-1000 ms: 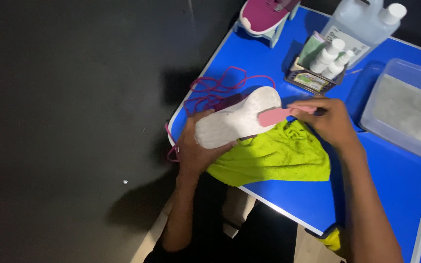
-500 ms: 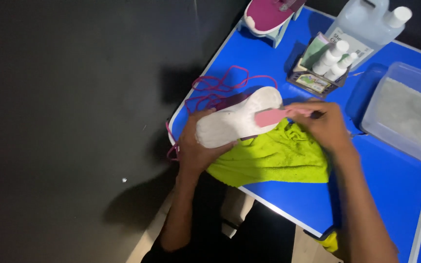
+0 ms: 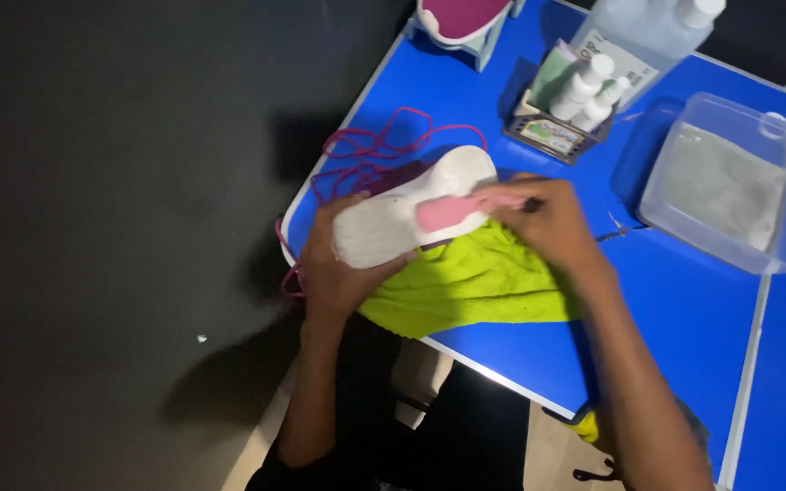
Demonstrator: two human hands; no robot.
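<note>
My left hand [image 3: 334, 268] grips the near end of a white shoe insole [image 3: 393, 214], holding it over the edge of the blue table [image 3: 684, 318]. My right hand [image 3: 548, 218] holds a pink brush [image 3: 452, 209] pressed against the insole's upper face. A yellow-green cloth [image 3: 475, 282] lies on the table just under both hands. Pink shoelaces [image 3: 370, 150] lie in loops beyond the insole.
A clear plastic tub [image 3: 730, 182] with cloudy water stands at the right. A small basket of white bottles [image 3: 570, 100] and a large clear jug [image 3: 648, 32] sit at the back. A pink and white shoe [image 3: 461, 18] rests at the far edge. Dark floor lies to the left.
The brush has shifted along the insole toward its near end. The left hand keeps the insole in about the same place.
</note>
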